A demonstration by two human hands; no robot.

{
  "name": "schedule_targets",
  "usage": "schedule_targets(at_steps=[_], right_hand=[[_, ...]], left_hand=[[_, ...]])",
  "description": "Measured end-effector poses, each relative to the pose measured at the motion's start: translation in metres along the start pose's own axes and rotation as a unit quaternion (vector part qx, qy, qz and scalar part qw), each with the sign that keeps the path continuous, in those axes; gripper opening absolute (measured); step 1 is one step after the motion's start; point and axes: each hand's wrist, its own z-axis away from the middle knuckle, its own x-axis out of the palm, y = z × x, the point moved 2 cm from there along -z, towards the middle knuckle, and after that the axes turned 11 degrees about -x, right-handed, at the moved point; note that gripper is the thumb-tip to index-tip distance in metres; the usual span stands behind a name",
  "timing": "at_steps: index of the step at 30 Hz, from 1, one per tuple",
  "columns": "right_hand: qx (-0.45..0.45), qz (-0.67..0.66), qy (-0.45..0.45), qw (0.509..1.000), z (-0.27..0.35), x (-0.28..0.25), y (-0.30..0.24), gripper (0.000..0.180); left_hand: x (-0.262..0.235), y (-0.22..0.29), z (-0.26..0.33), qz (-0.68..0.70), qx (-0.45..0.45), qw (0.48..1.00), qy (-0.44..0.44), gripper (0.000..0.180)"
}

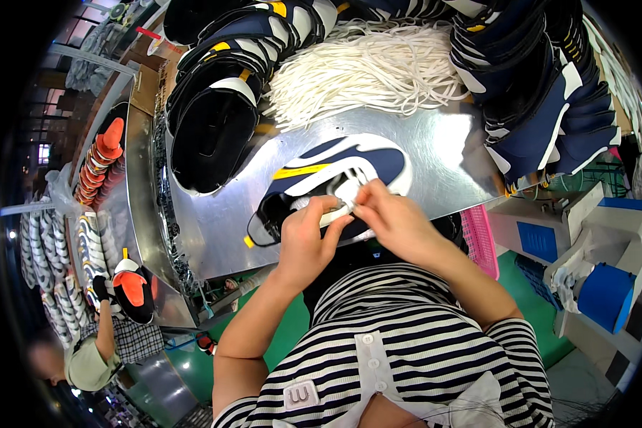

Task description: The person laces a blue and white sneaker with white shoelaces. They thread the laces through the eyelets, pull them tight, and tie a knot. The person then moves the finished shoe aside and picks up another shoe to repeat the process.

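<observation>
Head view shows us a metal table point(228, 221), its bare middle seemingly left as working room. At its right edge we see a tall right stack point(528, 143) of navy-and-white shoe uppers; a left stack point(214, 135) curves along the other side, nested, probably to save space. Between them, a white lace pile point(371, 68) spreads loose, presumably for easy picking from either side. Our shoe upper point(335, 166) lies tilted near the table's front edge, just before our body, likely for close sight. Our left hand point(310, 235) grips it at the white-edged opening, perhaps as a brace, while our right hand point(392, 217) pinches a white lace point(347, 191) by the eyelets. A chest patch point(301, 394) carries a raised mark; we make out no legible writing on the upper.
</observation>
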Motion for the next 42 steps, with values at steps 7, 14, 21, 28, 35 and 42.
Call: schedule_targets(at_steps=[7, 14, 21, 28, 35, 42], right_hand=[[-0.204, 0.037, -0.002, 0.978, -0.009, -0.031, -0.038, 0.018], [-0.080, 0.086, -0.165, 0.979, -0.026, -0.016, -0.025, 0.026], [-0.151, -0.331, 0.179, 0.914, -0.033, -0.075, -0.061, 0.024], [-0.017, -0.183, -0.007, 0.983, -0.035, -0.003, -0.018, 0.015], [-0.124, -0.108, 0.059, 0.985, -0.031, -0.007, -0.015, 0.021], [-0.137, 0.007, 0.051, 0.989, 0.000, -0.018, -0.023, 0.017]], left_hand=[[0.005, 0.004, 0.007, -0.061, 0.179, 0.979, 0.072, 0.028], [-0.003, 0.002, 0.018, -0.045, 0.210, 0.976, 0.037, 0.030], [-0.007, 0.004, 0.019, -0.031, 0.142, 0.989, -0.017, 0.037], [-0.008, -0.006, 0.009, 0.211, -0.218, 0.953, -0.024, 0.063], [0.002, -0.014, 0.003, 0.166, -0.225, 0.960, 0.019, 0.040], [0.006, -0.012, 0.007, 0.096, -0.168, 0.978, 0.083, 0.039]])
